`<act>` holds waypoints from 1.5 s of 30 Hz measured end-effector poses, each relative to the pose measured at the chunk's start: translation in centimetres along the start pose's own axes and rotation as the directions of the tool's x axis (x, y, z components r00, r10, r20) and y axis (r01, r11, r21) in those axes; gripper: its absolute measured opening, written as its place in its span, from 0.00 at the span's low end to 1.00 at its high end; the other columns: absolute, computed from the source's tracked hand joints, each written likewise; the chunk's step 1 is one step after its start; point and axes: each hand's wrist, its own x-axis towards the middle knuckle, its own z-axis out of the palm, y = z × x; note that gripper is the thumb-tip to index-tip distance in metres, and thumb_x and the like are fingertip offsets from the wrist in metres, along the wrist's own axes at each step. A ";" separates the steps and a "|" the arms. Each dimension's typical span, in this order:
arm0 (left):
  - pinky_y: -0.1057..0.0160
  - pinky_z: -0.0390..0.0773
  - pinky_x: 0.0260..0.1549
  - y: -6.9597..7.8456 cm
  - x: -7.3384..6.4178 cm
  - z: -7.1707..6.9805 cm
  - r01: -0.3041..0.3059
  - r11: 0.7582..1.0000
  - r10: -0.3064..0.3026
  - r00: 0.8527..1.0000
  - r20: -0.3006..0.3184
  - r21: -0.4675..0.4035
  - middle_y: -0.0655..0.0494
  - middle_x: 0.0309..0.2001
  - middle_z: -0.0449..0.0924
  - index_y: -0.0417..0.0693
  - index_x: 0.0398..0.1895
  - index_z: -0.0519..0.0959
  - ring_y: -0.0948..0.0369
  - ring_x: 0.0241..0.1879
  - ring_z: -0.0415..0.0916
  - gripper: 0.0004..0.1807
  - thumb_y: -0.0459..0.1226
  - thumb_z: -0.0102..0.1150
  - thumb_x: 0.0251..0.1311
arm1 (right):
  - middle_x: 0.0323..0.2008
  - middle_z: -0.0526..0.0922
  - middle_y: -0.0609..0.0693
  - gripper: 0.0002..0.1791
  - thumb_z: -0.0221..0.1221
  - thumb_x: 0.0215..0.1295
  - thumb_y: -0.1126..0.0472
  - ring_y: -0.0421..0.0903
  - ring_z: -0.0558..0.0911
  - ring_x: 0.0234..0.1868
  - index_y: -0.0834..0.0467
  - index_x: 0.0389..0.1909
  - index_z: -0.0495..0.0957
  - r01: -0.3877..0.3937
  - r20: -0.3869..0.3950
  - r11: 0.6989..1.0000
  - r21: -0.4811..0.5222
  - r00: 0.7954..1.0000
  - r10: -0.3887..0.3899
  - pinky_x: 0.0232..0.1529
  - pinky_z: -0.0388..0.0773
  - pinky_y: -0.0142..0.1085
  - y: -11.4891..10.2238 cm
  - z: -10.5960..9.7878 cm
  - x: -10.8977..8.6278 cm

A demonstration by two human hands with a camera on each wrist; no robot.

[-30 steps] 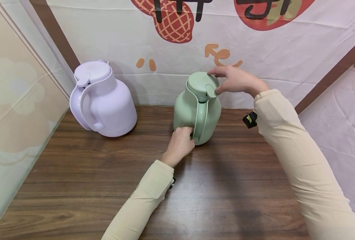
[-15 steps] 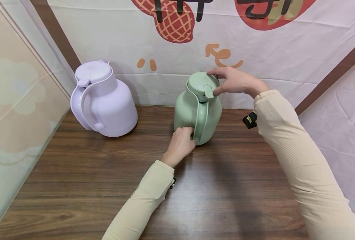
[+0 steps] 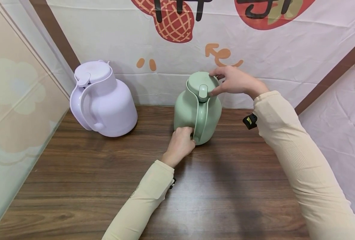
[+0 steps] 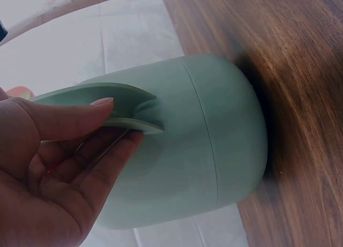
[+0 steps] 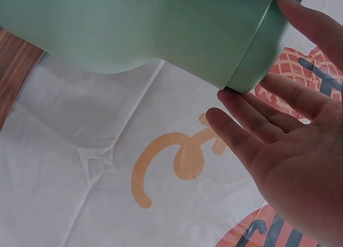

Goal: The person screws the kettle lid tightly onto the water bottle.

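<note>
A green thermos jug (image 3: 183,110) stands upright on the wooden table. My left hand (image 3: 179,145) grips the lower part of its handle (image 3: 200,116); in the left wrist view the thumb lies over the handle, with fingers (image 4: 115,156) on its other side. My right hand (image 3: 235,80) holds the rim of the round lid (image 3: 199,80) from the right. The right wrist view has the thumb and several fingers about the lid (image 5: 257,59). The lid's tab (image 3: 203,91) lines up with the top of the handle.
A lilac thermos jug (image 3: 114,103) stands at the left, its handle turned toward the front left. Behind both jugs hangs a white printed cloth (image 3: 165,90). A floral panel (image 3: 21,86) borders the left of the wooden table (image 3: 84,186).
The lid has turned on the jug, its tab swinging from right to left until in line with the handle. My right fingers moved slightly with it; the left hand and jug body stayed put.
</note>
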 end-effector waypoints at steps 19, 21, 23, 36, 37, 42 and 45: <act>0.59 0.71 0.24 0.1 0.0 0.0 0.004 1.000 -0.004 1.000 -0.005 0.008 0.53 0.19 0.71 0.45 0.14 0.69 0.57 0.21 0.67 0.11 0.25 0.59 0.44 | 0.41 0.75 0.59 0.24 0.66 0.50 0.59 0.52 0.71 0.43 0.67 0.46 0.74 0.059 -0.137 0.990 -0.130 0.988 -0.076 0.44 0.67 0.43 -0.3 0.6 -0.7; 0.60 0.71 0.24 0.1 0.0 0.0 0.005 1.000 -0.005 1.000 -0.003 0.004 0.53 0.18 0.70 0.45 0.14 0.69 0.58 0.21 0.66 0.12 0.25 0.58 0.44 | 0.38 0.75 0.59 0.22 0.66 0.49 0.59 0.51 0.71 0.40 0.67 0.44 0.75 0.062 -0.150 0.985 -0.159 0.985 -0.086 0.42 0.67 0.42 -0.5 0.7 -0.8; 0.60 0.70 0.24 0.0 0.0 0.0 0.005 1.000 -0.005 1.000 -0.003 0.001 0.54 0.18 0.70 0.45 0.14 0.69 0.58 0.21 0.66 0.12 0.25 0.58 0.44 | 0.36 0.74 0.59 0.21 0.66 0.50 0.59 0.51 0.70 0.38 0.67 0.42 0.75 0.060 -0.153 0.980 -0.190 0.984 -0.090 0.39 0.66 0.42 -0.7 0.7 -0.9; 0.57 0.72 0.24 -0.1 0.0 0.2 -0.025 0.999 0.025 0.999 -0.040 0.021 0.52 0.19 0.72 0.45 0.13 0.70 0.56 0.21 0.69 0.10 0.25 0.58 0.40 | 0.44 0.74 0.62 0.23 0.64 0.52 0.58 0.55 0.71 0.46 0.66 0.46 0.74 0.023 -0.098 0.978 -0.206 0.994 -0.044 0.47 0.66 0.47 -1.0 0.3 -1.0; 0.57 0.72 0.24 -0.1 0.0 0.2 -0.026 0.999 0.027 0.999 -0.040 0.020 0.53 0.19 0.72 0.45 0.13 0.70 0.56 0.21 0.69 0.10 0.25 0.58 0.40 | 0.46 0.74 0.62 0.25 0.64 0.52 0.58 0.55 0.71 0.48 0.66 0.49 0.73 0.019 -0.089 0.980 -0.200 0.995 -0.038 0.49 0.66 0.48 -1.0 0.3 -1.0; 0.58 0.72 0.24 0.0 0.0 0.2 -0.024 1.000 0.025 0.999 -0.032 0.017 0.53 0.19 0.72 0.45 0.13 0.70 0.56 0.21 0.68 0.11 0.25 0.58 0.41 | 0.53 0.71 0.63 0.31 0.62 0.53 0.58 0.56 0.68 0.55 0.66 0.58 0.67 0.016 -0.031 0.982 -0.189 0.999 -0.023 0.54 0.63 0.49 -0.9 0.0 -0.7; 0.57 0.72 0.24 0.0 0.0 0.1 -0.020 0.999 0.021 0.999 -0.029 0.026 0.52 0.19 0.73 0.45 0.13 0.70 0.56 0.21 0.69 0.11 0.25 0.59 0.42 | 0.57 0.68 0.61 0.32 0.60 0.54 0.60 0.57 0.66 0.59 0.65 0.60 0.65 0.022 0.003 0.986 -0.164 1.000 -0.022 0.55 0.63 0.49 -0.8 -0.2 -0.5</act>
